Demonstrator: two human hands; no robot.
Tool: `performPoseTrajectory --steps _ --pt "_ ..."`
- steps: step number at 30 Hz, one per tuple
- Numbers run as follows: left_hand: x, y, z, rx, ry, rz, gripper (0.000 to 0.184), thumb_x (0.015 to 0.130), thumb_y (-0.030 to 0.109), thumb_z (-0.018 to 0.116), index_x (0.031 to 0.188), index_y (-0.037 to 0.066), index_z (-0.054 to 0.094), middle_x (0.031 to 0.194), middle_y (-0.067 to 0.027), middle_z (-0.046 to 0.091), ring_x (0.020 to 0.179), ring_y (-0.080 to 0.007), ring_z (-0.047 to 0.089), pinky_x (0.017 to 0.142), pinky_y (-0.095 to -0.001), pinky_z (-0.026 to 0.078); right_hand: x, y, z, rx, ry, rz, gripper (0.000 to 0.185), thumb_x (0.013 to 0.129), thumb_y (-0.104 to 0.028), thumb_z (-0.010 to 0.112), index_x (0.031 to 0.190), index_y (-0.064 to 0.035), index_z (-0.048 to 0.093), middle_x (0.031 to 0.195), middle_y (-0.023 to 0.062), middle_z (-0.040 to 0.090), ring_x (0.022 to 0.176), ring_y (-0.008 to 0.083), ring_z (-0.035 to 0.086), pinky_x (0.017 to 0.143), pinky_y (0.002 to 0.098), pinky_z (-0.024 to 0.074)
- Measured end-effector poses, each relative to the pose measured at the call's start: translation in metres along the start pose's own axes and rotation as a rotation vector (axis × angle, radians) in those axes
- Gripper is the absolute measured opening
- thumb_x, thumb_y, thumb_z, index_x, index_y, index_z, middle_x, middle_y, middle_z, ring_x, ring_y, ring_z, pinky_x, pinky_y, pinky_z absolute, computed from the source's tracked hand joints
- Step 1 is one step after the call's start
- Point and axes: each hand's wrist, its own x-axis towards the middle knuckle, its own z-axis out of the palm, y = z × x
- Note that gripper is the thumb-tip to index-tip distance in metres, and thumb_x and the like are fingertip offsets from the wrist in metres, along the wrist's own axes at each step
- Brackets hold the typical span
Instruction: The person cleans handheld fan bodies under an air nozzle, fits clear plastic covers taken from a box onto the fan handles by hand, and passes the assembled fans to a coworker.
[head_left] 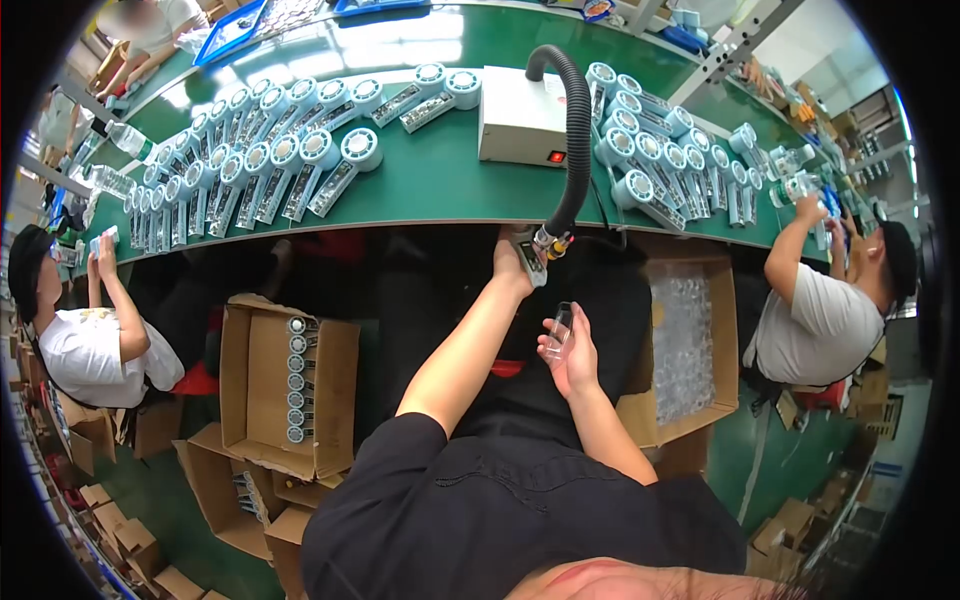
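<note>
My left hand (508, 262) is closed around a light-blue handheld fan (533, 272), its dark open handle turned up. Right beside that handle is the metal nozzle (548, 243) at the end of a black corrugated hose (578, 130); whether they touch I cannot tell. Lower and to the right, my right hand (575, 352) grips a clear plastic cover (562, 325) between thumb and fingers. The fan's head is mostly hidden by my left hand.
A white box (520, 115) with a red switch stands on the green table (430, 150), between rows of fans (340, 170). Cartons flank me: one with fans (262, 400), another with clear covers (683, 350). A co-worker sits on each side.
</note>
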Motion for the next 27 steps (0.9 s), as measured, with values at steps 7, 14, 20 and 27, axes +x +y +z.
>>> performPoseTrajectory --steps 7,14,20,27 --pt "-0.038 0.01 -0.012 0.277 -0.276 -0.188 0.039 0.102 0.038 0.054 0.129 0.011 0.056 0.105 -0.0111 0.067 0.077 -0.0177 0.065 0.062 -0.0285 0.053 0.027 0.001 -0.022 0.282 0.01 0.11 0.041 0.108 -0.036 0.05 0.145 -0.019 0.043 0.11 0.0116 0.065 0.076 0.0217 0.065 0.064 0.0319 0.0541" --pt "-0.05 0.004 -0.007 0.547 -0.213 -0.037 0.044 0.102 0.039 0.056 0.134 0.009 0.053 0.108 -0.0139 0.065 0.079 -0.0203 0.067 0.062 -0.0313 0.056 0.083 0.004 -0.04 0.365 -0.041 0.228 0.033 0.107 -0.033 0.05 0.135 -0.0168 0.05 0.109 0.011 0.065 0.083 0.0208 0.065 0.068 0.032 0.0549" --pt "-0.06 0.006 0.001 0.965 -0.17 0.172 0.047 0.102 0.043 0.056 0.133 0.007 0.053 0.115 -0.0172 0.063 0.085 -0.0235 0.069 0.071 -0.0334 0.058 0.121 0.018 -0.009 0.319 0.249 0.324 0.029 0.106 -0.03 0.051 0.128 -0.0111 0.055 0.111 0.0112 0.064 0.088 0.0206 0.064 0.072 0.0322 0.0548" --pt "-0.071 0.028 0.015 0.034 -0.24 -0.189 0.051 0.104 0.044 0.055 0.135 0.003 0.051 0.129 -0.0234 0.059 0.095 -0.0312 0.07 0.087 -0.0437 0.058 0.162 0.038 0.019 0.367 -0.012 0.413 0.03 0.105 -0.027 0.053 0.129 -0.0094 0.055 0.115 0.0127 0.064 0.094 0.0228 0.065 0.077 0.0333 0.0546"
